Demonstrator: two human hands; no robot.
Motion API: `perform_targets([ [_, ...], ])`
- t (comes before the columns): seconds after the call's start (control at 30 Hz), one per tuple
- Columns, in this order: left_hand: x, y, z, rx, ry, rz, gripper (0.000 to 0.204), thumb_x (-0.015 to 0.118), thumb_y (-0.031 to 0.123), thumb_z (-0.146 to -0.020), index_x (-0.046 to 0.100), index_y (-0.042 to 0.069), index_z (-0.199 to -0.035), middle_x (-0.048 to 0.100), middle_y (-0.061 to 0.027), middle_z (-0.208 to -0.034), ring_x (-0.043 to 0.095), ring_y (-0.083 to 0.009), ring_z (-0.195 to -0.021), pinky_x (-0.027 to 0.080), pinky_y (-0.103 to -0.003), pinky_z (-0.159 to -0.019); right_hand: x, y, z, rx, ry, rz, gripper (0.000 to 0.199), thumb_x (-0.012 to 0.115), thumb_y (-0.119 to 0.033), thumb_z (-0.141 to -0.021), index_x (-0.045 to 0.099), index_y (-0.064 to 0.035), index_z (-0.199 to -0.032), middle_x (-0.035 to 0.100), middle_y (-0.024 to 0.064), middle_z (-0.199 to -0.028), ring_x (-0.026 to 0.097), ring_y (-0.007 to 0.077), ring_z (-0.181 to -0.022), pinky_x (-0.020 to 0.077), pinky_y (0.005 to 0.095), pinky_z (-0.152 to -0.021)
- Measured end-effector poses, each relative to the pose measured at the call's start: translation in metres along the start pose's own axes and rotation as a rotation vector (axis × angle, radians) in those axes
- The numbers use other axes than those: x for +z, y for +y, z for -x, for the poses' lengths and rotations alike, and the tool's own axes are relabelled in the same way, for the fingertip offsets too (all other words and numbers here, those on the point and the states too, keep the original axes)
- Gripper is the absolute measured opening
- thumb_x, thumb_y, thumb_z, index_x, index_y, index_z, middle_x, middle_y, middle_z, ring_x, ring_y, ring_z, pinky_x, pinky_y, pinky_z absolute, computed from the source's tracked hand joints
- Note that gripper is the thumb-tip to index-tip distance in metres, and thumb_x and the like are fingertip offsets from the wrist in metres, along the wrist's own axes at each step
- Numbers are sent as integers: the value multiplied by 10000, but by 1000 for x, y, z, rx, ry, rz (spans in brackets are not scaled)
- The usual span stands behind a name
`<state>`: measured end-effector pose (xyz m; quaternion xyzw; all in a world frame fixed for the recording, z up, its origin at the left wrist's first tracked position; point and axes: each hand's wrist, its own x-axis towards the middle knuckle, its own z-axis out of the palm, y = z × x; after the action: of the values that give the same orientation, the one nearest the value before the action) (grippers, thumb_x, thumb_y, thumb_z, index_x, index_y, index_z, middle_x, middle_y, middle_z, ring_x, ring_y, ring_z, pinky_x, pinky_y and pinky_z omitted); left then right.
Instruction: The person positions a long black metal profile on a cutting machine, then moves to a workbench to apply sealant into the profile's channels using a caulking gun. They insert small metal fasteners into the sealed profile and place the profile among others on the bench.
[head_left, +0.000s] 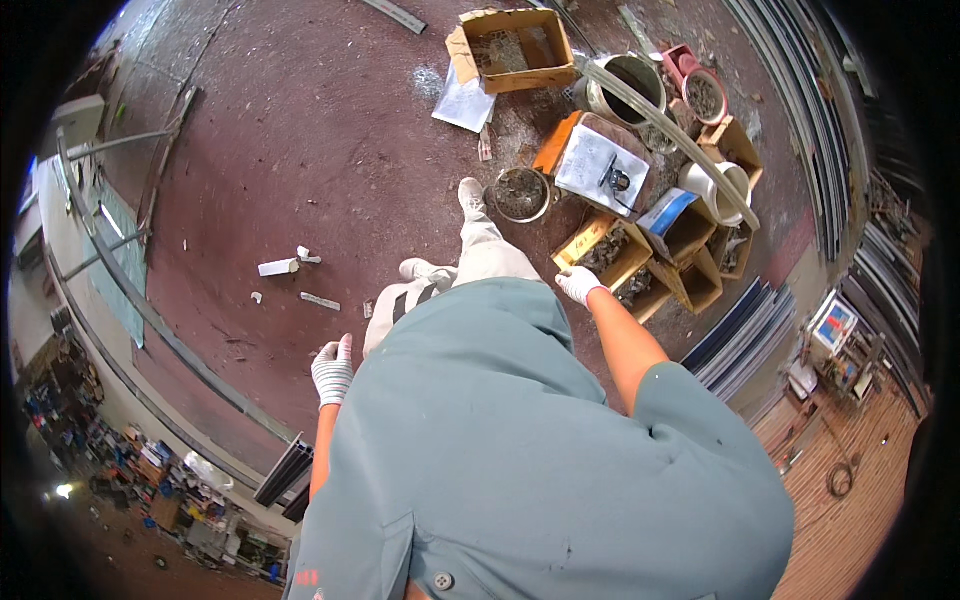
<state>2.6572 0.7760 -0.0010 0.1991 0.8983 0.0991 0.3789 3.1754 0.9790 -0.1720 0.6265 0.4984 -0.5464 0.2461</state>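
Observation:
My left hand (331, 374), in a white glove with a striped cuff, hangs beside my left hip over the red-brown floor. Its thumb stands a little apart from the loosely bent fingers, with nothing seen between them. At my right side, my white-gloved right hand (577, 284) is by the near corner of a cardboard box (570, 257) with grey scraps in it. Its fingers look loosely bent, and nothing shows in them; whether they touch the box I cannot tell. My light shoes (472, 196) are on the floor, one ahead of the other.
Ahead right are a round tub (520, 195), a white bucket (640, 78), a dark tool (617, 180) on a white sheet, and more boxes (702, 283). A long pale strip (660, 125) lies across them. White pieces (279, 267) lie at left, near a metal frame (175, 322). Profiles (740, 330) lie right.

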Motion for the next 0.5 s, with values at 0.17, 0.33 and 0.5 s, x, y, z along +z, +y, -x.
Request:
perform_targets([
  [0.17, -28, 40, -44, 143, -86, -83, 498, 685, 461, -963, 697, 7, -761, 454, -20, -579, 399, -96, -580, 415, -323, -570, 31, 11, -12, -98, 133, -203, 326, 633, -248, -973, 704, 0, -1173, 742, 105, -999, 666, 191, -909, 522, 336, -861],
  [0.33, -8, 73, -105, 18, -275, -47, 434, 717, 428, -948, 724, 1, -870, 566, -9, -602, 474, -90, -520, 415, -310, -522, 28, -31, -10, -72, 323, -340, 335, 657, -261, -976, 695, -45, -1228, 741, 103, -1056, 674, 198, -939, 527, 336, -866],
  [0.5, 49, 66, -122, 88, -306, -28, 405, 717, 413, -952, 740, 10, -912, 600, -12, -663, 487, -85, -593, 435, -281, -575, 35, -57, -14, -92, 248, -250, 350, 652, -268, -970, 693, -69, -1255, 756, 118, -974, 685, 189, -829, 541, 334, -797],
])
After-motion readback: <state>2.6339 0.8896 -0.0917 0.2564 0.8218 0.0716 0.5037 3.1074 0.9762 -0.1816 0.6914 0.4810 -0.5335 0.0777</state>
